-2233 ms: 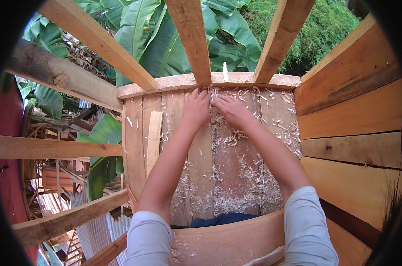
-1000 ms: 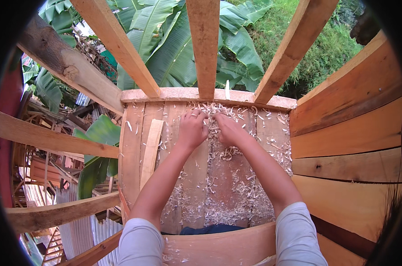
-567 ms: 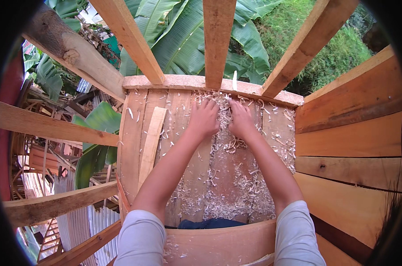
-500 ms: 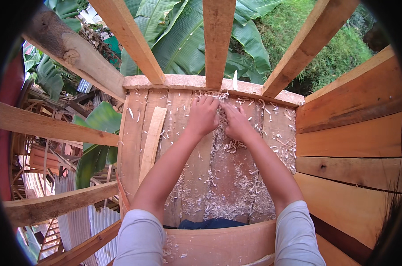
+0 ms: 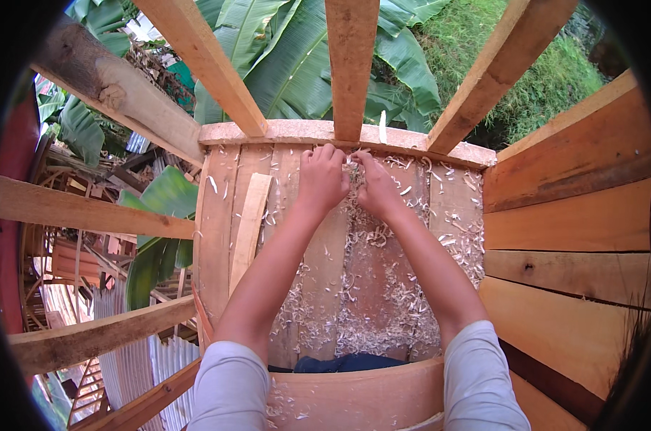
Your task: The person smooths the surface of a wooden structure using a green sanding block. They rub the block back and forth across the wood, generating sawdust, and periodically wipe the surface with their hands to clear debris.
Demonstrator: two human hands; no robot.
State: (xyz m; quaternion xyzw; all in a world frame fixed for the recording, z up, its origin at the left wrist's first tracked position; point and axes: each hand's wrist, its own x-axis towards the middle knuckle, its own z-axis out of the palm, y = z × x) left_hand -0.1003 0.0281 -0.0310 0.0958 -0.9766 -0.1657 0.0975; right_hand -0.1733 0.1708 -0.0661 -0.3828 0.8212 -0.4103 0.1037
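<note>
My left hand [image 5: 324,176] and my right hand [image 5: 374,185] are close together at the far end of the plank floor [image 5: 318,266], just short of the raised wooden edge board [image 5: 297,131]. The left one has its fingers curled forward and down; what lies under them is hidden. On the right, thumb and fingers bend inward around pale curls. Wood shavings [image 5: 352,172] show in the narrow gap between both hands. More loose shavings [image 5: 376,235] lie on the boards between my forearms.
A loose wooden strip [image 5: 250,223] lies left of my left forearm. Upright posts [image 5: 351,65] rise beyond the edge board, with banana leaves behind. A plank wall [image 5: 566,219] stands on the right. A curved board [image 5: 354,395] crosses nearest me, with dark blue cloth [image 5: 340,363] behind it.
Both hands have shifted slightly toward the far edge board. Their fingers have curled in more, and the gap between the hands shows more shavings.
</note>
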